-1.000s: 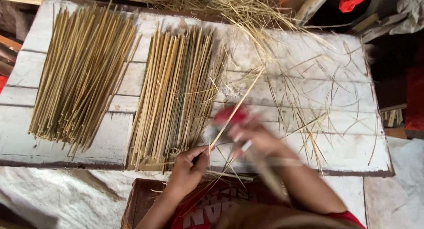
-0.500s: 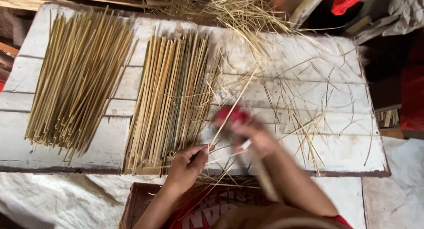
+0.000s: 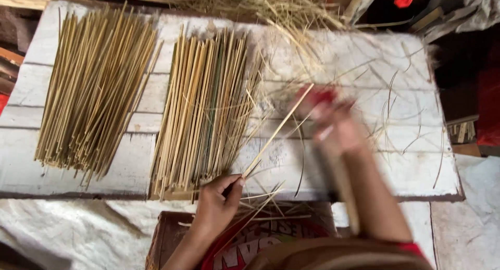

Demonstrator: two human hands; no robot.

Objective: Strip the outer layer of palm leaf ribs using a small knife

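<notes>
My left hand (image 3: pixel 217 203) pinches the near end of a thin bamboo stick (image 3: pixel 277 130) at the front edge of a white plank table (image 3: pixel 364 67). The stick slants up and to the right. My right hand (image 3: pixel 333 125), blurred by motion, is at the stick's far end and grips a red-handled tool (image 3: pixel 315 97); its blade is not clear. A thin shaving (image 3: pixel 301 160) curls down below the stick. Left of the stick lies a bundle of split bamboo sticks (image 3: pixel 205 108).
A second, larger bundle of sticks (image 3: pixel 94 88) lies at the table's left. Loose shavings (image 3: pixel 291 12) are heaped at the back and scattered over the right half. A red-printed box (image 3: pixel 250 244) sits under my arms, on white cloth (image 3: pixel 73 231).
My right hand with the red-handled tool has swept up and to the right along the stick, from near my left hand to the stick's far end. My left hand stayed put.
</notes>
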